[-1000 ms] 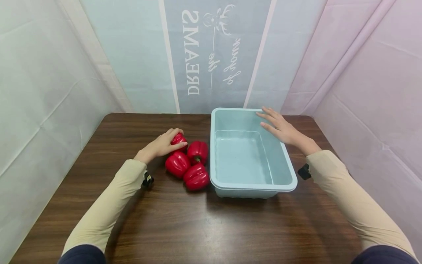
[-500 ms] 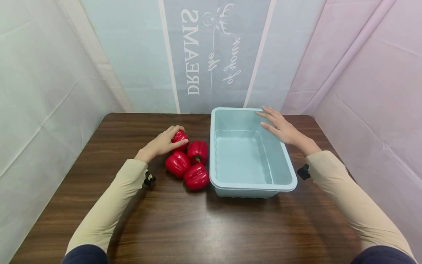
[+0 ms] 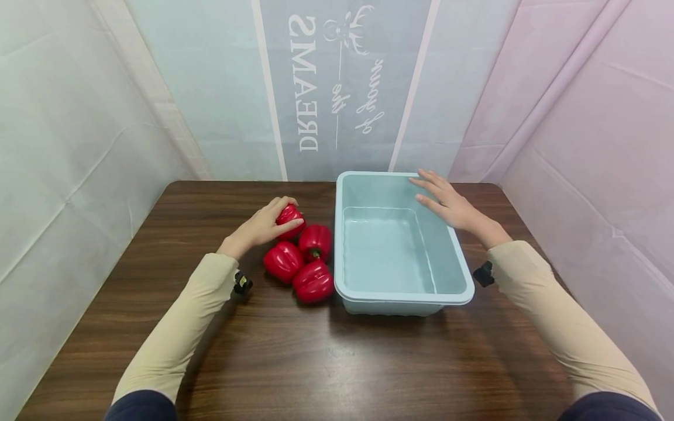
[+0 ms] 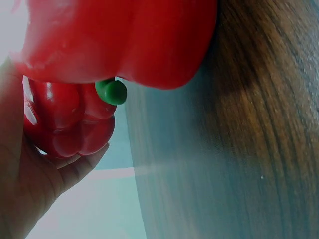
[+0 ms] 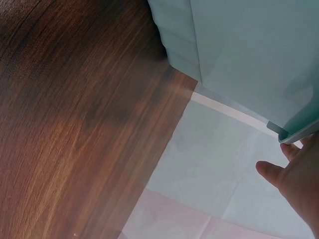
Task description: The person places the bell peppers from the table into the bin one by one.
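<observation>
- Left hand grips a glossy, lobed bell pepper near three more peppers, left of the plastic tub.
- Right hand, fingers extended, touches its right rim.
- Wood-grain surface stretches broadly nearside.

Legible lettering: all white, on the grey panel of the back cloth; runs sideways, bottom to top, and looks mirror-reversed from where I stand. On the left, "DREAMS", serif capitals. In the middle, "the", small script, one thin line above it and another below. On the right, "of your", script. Sign: a motif with antler-like branches, above the upper line, just right of the final S.
</observation>
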Demonstrator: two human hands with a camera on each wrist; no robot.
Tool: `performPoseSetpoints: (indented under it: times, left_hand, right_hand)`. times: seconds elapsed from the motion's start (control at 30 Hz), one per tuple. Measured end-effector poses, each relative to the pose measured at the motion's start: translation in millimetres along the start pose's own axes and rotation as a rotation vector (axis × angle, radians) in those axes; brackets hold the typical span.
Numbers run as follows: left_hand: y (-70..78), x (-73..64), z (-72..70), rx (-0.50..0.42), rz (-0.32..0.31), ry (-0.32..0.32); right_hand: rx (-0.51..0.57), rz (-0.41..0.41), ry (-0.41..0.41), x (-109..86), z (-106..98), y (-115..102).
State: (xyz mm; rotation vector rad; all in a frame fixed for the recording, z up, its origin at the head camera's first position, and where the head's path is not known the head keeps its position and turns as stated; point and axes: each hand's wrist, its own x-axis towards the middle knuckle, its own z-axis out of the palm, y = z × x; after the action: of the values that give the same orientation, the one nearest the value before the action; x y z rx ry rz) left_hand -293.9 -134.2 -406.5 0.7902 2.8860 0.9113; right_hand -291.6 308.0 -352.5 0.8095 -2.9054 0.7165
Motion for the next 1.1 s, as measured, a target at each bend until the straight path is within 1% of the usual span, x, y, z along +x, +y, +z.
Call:
performPoseSetpoints:
  times: [0.33,0.57,0.83,1.1]
  left_hand:
    - [5.3,-0.8,-2.0,-0.008,-0.013,0.030]
    - [7.4,0.0,-1.0,-0.007,0.008,0.037]
    - [10.6,-1.3,-2.1,-0.016,-0.001,0.036]
    - [16.2,-3.0,-1.0,-0.015,0.017,0.052]
  right_hand:
    - [-0.001,0.003,0.011,-1.8,0,-3]
    - [0.009,0.008,0.016,-2.1,1,-3]
    - [0.025,0.010,0.021,-3.6,2,-3]
    - [0.031,-0.007,0.035,-6.3,4,-2]
